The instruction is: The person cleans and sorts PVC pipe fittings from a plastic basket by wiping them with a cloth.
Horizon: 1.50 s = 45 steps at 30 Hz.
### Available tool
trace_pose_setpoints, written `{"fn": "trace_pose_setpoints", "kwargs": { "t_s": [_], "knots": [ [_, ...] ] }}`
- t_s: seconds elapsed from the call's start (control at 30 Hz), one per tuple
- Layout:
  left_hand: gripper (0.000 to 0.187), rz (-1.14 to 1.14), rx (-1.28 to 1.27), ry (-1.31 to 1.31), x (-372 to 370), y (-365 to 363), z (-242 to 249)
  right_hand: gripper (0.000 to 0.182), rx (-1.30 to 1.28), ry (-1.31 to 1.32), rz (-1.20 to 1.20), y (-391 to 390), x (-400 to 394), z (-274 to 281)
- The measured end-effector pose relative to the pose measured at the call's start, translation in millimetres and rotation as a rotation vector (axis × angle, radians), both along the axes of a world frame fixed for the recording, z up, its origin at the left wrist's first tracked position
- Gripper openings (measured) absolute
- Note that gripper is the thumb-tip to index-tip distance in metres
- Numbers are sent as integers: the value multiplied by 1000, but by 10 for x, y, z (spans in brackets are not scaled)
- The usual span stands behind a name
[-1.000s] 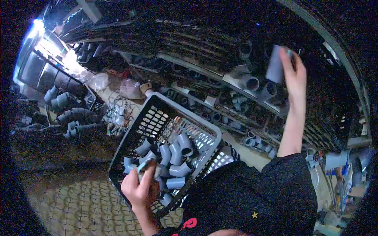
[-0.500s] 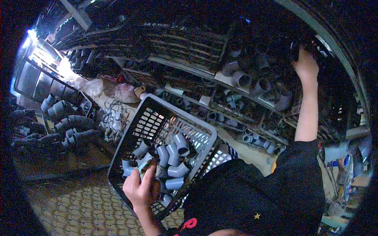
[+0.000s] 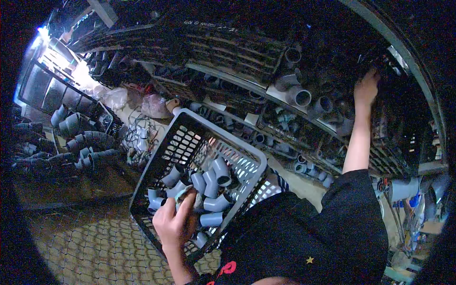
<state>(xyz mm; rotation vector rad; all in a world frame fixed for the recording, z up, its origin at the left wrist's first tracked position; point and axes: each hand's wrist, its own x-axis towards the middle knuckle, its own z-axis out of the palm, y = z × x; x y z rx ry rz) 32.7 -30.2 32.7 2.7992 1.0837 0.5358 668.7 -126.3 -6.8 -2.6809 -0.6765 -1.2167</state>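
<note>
My left hand [image 3: 175, 222] is closed over the near side of a black plastic basket [image 3: 262, 164], with a small pale, crumpled, cloth-like piece [image 3: 184, 191] at its fingertips. Inside the basket lie several grey pipe elbows [image 3: 210, 184], some right beside those fingers. My right hand [image 3: 367, 88] reaches far out into the dark upper shelf at the right. Its fingers blur into the shadow there, and what they touch is hidden. Larger grey pipe elbows [image 3: 300, 97] sit on the shelf left of that hand.
Stacked dark crates [image 3: 232, 50] fill the upper shelf. Lower racks hold more pipe fittings [image 3: 285, 119]. At the left, rows of grey fittings [image 3: 92, 142] stand near clear plastic bags [image 3: 116, 98]. Netting-patterned floor [image 3: 90, 242] spreads at lower left.
My right hand has shifted slightly down and left within the shelf. My left hand has moved a little right, still gripping the pale piece over the basket. The view has turned slightly.
</note>
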Motion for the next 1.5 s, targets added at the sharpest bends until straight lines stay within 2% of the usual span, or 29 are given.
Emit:
{"fn": "trace_pose_setpoints", "kwargs": {
  "t_s": [0.13,0.23,0.4,0.53,0.63,0.73,0.8,0.87,0.93,1.07,1.13,1.17,1.2,1.27,1.3,1.37,1.5],
  "knots": [
    [47,8,0,6,15,12,-6,65,-5,2,94,-16,31,-119],
    [47,1,1,-4,38,14,-21,65,-10,317,-11,-22,-94,12],
    [47,-1,7,-15,75,26,-44,54,-17,182,9,-49,-76,-45],
    [47,22,16,-11,76,49,-23,43,-13,137,-19,176,-903,422],
    [54,67,23,28,31,78,-51,37,45,-199,237,412,-1221,641],
    [58,108,58,18,-15,151,-68,29,384,-12,698,868,-1996,1021],
    [59,169,79,6,-76,200,-92,27,449,253,879,1197,-2640,1125],
    [58,217,54,-62,-149,237,-64,28,198,305,1096,1443,-3005,1064],
    [59,248,22,-70,-218,261,-34,28,-124,507,1230,1542,-3318,962],
    [61,307,24,-137,-243,301,-203,27,-684,530,1523,1594,-3888,626],
    [55,366,7,-139,-235,345,-284,33,-1118,634,1472,1757,-4232,369],
    [52,406,-27,-142,-263,342,-293,42,-1542,618,1311,1998,-4577,47],
    [49,416,-52,-153,-239,386,-290,52,-1717,687,1268,2178,-4617,-405],
    [49,424,-104,-143,-242,387,-282,64,-1835,766,1207,2132,-4393,-1050],
    [50,427,-128,-155,-233,393,-265,66,-1824,769,1333,2109,-4152,-1615],
    [52,420,-170,-158,-212,420,-260,68,-1886,775,1409,2148,-4112,-1904],
    [53,431,-257,-139,-204,457,-328,65,-2160,810,1154,2062,-4202,-1735]
  ]
}}
